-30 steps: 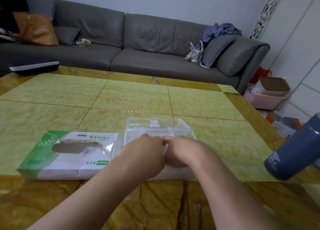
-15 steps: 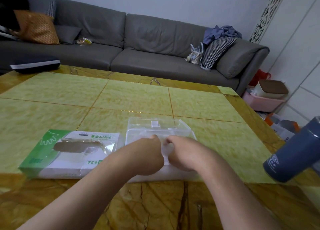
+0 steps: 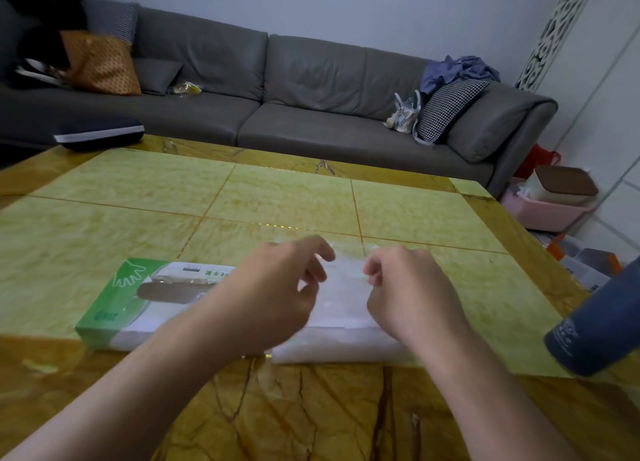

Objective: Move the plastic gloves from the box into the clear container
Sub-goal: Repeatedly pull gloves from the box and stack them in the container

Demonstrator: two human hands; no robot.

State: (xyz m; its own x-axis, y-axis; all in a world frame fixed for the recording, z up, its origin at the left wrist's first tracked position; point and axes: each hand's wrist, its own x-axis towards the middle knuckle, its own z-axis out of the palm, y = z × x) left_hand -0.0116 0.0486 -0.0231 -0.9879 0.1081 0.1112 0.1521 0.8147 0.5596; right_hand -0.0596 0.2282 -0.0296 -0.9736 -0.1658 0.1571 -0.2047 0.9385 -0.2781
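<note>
Hands are over the clear container [image 3: 341, 339] near the front of the surface [image 3: 277, 197]. The left hand [image 3: 277, 294] is above the left part of the container, with its fingers bent and a little spread. It looks blurry, and I cannot tell if it holds anything. The right hand [image 3: 412, 290] is above the right part, with its fingers curled in toward the middle. It may be pinching thin plastic, but the picture is too blurry to be sure. The two hands are near each other but do not touch.

The container looks white and cloudy between the hands, so the plastic gloves [image 3: 346, 287] seem to lie in it. I cannot see single gloves.

The box [image 3: 138, 297] is green and white, with a hand drawn on its top. It lies flat just beside the container, on its left. It has a long torn hole in the top. The left arm covers its right end.

A dark blue bottle [image 3: 599, 325] is at the right edge of the view, tilted. Its top is cut off by the edge.

Behind the surface is a long grey sofa [image 3: 311, 96]. An orange cushion [image 3: 100, 63] sits at its left end. A checked cushion [image 3: 446, 108] and blue clothes [image 3: 457, 70] are at its right end. A pink tub [image 3: 540, 211] is on the floor at the right.
</note>
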